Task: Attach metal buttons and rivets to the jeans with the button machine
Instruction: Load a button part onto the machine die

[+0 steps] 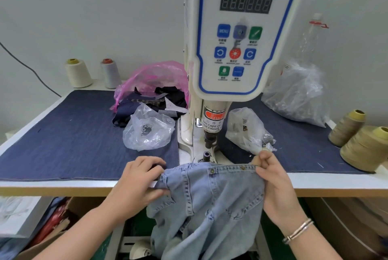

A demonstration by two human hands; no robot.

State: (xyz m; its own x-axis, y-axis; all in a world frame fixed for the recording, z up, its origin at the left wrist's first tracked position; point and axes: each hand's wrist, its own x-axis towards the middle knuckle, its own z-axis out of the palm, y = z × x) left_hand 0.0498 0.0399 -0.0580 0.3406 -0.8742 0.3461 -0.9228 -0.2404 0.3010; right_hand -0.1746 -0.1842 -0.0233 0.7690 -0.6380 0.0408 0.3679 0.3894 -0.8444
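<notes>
Denim, pale and washed, is what you have in both hands: the jeans [210, 203] lie over the front edge of the worktop [52, 187], their top edge just in front of the button machine [237, 34], the rest hanging down below the edge. Your left hand [136, 182] grips a bunched fold at the left end of the raised edge, fingers curled into the cloth. Your right hand [273, 177] pinches the right end of that edge between thumb and fingers, a bracelet [298, 230] on its wrist. Two metal rivets [211, 170] already sit along the stretched edge between your hands. The lower die [206, 155] stands just behind the denim, with the punch [210, 141] above it and apart from it. A dark blue cloth [84, 133] covers the worktop. Clear plastic bags [147, 131] lie on either side of the machine's base, a pink bag [151, 76] with dark scraps behind the left one. Thread cones [346, 127] stand at the right edge, two more at the back left.
</notes>
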